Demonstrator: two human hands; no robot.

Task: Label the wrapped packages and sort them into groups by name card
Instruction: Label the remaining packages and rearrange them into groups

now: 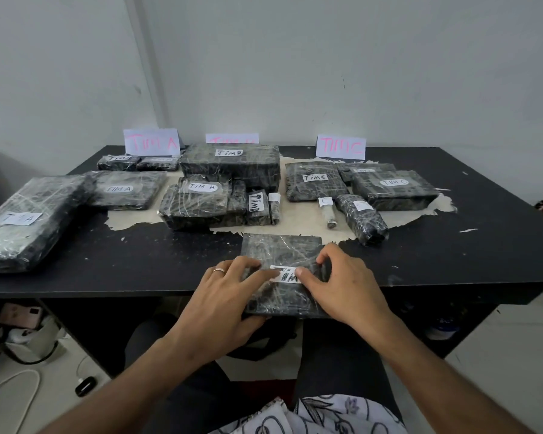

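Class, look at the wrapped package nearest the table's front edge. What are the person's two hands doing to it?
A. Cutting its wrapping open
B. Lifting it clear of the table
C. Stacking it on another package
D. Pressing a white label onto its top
D: the left hand and right hand press fingertips on the white label, with the package lying flat on the table.

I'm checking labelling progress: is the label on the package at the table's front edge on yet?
On. The white label lies flat on the package, with the left hand and right hand pressing its ends; whether it's fully stuck, cannot tell.
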